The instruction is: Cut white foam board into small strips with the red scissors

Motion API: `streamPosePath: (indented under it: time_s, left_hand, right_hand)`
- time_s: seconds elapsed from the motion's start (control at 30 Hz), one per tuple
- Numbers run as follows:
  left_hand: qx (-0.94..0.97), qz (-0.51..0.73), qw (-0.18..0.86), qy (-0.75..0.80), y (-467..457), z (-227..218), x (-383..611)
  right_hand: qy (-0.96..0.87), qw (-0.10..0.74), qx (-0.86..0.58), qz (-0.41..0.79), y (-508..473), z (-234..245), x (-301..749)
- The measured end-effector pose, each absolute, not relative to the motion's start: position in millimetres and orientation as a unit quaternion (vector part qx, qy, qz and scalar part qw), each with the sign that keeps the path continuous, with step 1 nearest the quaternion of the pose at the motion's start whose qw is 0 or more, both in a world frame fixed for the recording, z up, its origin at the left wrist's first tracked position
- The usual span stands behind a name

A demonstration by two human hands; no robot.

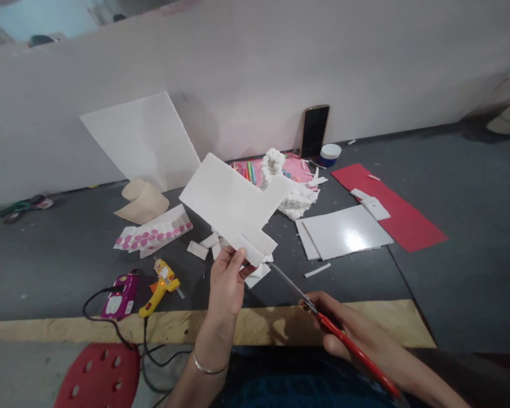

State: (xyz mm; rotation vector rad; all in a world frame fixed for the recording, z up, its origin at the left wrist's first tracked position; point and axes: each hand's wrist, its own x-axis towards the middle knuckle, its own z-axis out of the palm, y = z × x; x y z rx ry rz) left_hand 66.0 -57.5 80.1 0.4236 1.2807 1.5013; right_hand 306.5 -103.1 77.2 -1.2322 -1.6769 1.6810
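My left hand [228,277] pinches a small strip of white foam board [246,247] between thumb and fingers. A larger white board piece [225,195] shows just beyond it; I cannot tell whether the two are joined. My right hand [344,323] is closed around red-handled scissors [291,283]. Their blades point up and left, with the tips at the strip's lower right corner. White offcuts [198,249] lie on the dark table below and left of the strip.
A yellow glue gun [161,286] and a purple device [121,294] with a cable lie left. A phone [314,131] leans on the wall beside a small jar [330,154]. Red sheet [391,209] and white boards [346,232] lie right. A red stool [100,377] stands below.
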Motion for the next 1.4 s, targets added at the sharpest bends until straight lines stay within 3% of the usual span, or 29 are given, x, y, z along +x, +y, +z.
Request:
streamPosePath:
  time_s: [0.1,0.77,1.13,1.4]
  left_hand:
    - [0.191,0.631,0.526,0.538,-61,83,70]
    - [0.235,0.605,0.527,0.548,-65,83,77]
    - [0.232,0.595,0.539,0.549,-62,86,83]
    - [0.234,0.593,0.535,0.554,-62,89,87]
  right_hand:
    - [-0.627,0.174,-0.405,0.643,-99,77,306]
    - [-0.638,0.153,-0.434,0.617,-91,75,301]
    - [-0.590,0.203,-0.382,0.681,-97,71,302]
    - [-0.600,0.209,-0.392,0.666,-98,72,301]
